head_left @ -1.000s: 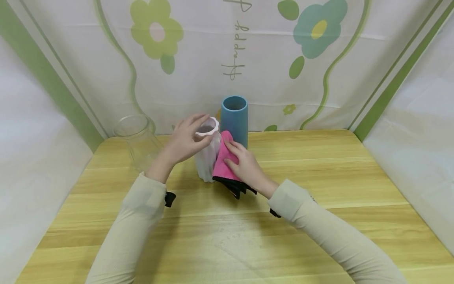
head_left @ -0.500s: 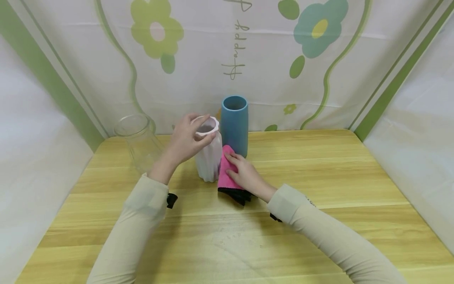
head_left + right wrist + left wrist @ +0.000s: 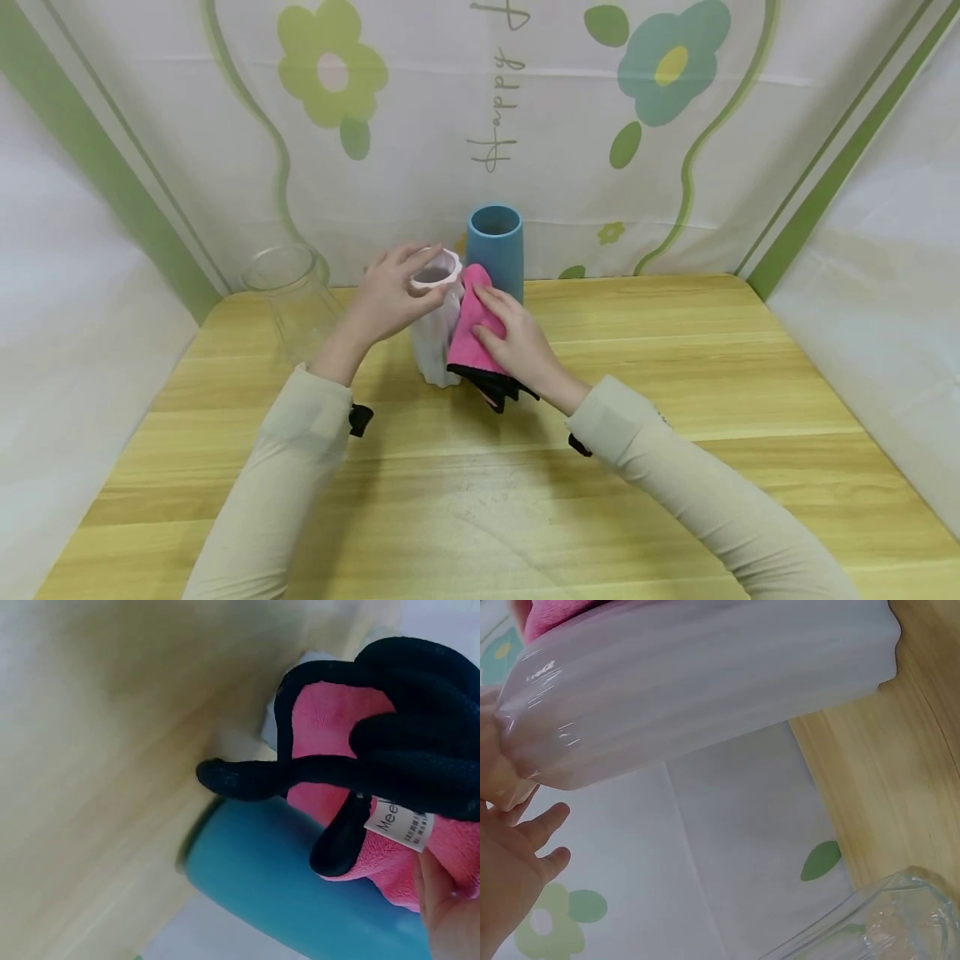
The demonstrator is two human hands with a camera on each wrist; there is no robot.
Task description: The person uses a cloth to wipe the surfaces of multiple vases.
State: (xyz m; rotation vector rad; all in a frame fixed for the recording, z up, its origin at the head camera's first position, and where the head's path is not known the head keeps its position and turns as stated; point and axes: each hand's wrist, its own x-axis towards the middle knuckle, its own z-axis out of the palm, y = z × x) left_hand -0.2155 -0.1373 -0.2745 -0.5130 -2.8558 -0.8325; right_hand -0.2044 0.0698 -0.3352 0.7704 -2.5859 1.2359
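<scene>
A white fluted vase (image 3: 435, 333) stands upright mid-table, and my left hand (image 3: 390, 296) grips its wavy rim with thumb and fingers. In the left wrist view the vase (image 3: 705, 690) crosses the top, with some fingers (image 3: 547, 825) of that hand spread off it. My right hand (image 3: 521, 342) holds a folded pink cloth (image 3: 474, 329) with black edging against the vase's right side. The cloth (image 3: 330, 720) shows its dark hems and a white label in the right wrist view. Part of the vase is hidden behind hand and cloth.
Just behind the cloth stands a blue vase (image 3: 501, 258), its lower part covered in the head view. To the left, a clear glass vase (image 3: 288, 300) sits behind my left forearm. A flower-printed curtain (image 3: 555, 167) rises at the wooden table's (image 3: 675, 375) back edge.
The cloth and my right hand went down along the white vase's side, then came back up near its rim. My left hand stays at the rim.
</scene>
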